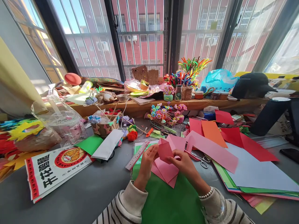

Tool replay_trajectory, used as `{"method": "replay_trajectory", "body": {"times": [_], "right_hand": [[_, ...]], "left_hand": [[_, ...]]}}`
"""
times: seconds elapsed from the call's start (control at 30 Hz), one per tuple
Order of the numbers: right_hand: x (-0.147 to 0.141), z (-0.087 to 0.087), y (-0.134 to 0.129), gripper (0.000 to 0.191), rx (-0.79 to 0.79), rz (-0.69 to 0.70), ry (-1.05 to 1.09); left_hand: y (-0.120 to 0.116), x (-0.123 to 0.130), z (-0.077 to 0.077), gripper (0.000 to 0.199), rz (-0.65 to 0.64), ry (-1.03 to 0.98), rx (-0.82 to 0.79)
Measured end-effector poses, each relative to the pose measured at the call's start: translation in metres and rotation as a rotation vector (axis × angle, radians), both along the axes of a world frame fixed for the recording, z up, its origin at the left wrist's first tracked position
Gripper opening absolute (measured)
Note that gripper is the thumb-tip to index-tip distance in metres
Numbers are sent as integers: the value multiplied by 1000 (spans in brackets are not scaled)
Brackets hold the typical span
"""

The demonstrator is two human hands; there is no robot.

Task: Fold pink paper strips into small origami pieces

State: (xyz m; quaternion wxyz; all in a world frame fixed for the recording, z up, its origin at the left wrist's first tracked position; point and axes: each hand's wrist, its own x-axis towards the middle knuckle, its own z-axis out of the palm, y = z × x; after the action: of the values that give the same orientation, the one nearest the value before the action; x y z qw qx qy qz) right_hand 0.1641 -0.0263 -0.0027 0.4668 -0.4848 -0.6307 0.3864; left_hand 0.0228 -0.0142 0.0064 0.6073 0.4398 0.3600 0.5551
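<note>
L hand (149,160) pinched folded pink paper (164,149) at left edge, R hand (184,163) pinched its lower right corner; 2 hands on 1 pc. Paper held up over loose pink sheets (164,171), green sheet (173,205) under those. Ruler (137,155) near L hand, scissors (201,159) near R hand, approx. beside pink strip (216,153).

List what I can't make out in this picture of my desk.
Head view: far side of the folded pink paper, facing away from the camera.
Head view: near end of the green sheet, cut off by the bottom edge.
Head view: the black phone-like object's end, cut off by the right edge.
Head view: patterned ruler's markings, too small.
</note>
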Motion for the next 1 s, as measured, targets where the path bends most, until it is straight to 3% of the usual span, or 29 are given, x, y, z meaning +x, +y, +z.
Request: {"method": "replay_trajectory", "body": {"times": [0.37,0.63,1.0], "right_hand": [[-1,0,-1,22,-31,52,-24],[8,4,0,26,21,-49,141],[6,10,-3,23,83,-64,-6]], "left_hand": [[1,0,-3,24,101,-10,-78],[-4,3,-2,22,-175,184,-48],[-5,3,0,22,-286,264,-32]]}}
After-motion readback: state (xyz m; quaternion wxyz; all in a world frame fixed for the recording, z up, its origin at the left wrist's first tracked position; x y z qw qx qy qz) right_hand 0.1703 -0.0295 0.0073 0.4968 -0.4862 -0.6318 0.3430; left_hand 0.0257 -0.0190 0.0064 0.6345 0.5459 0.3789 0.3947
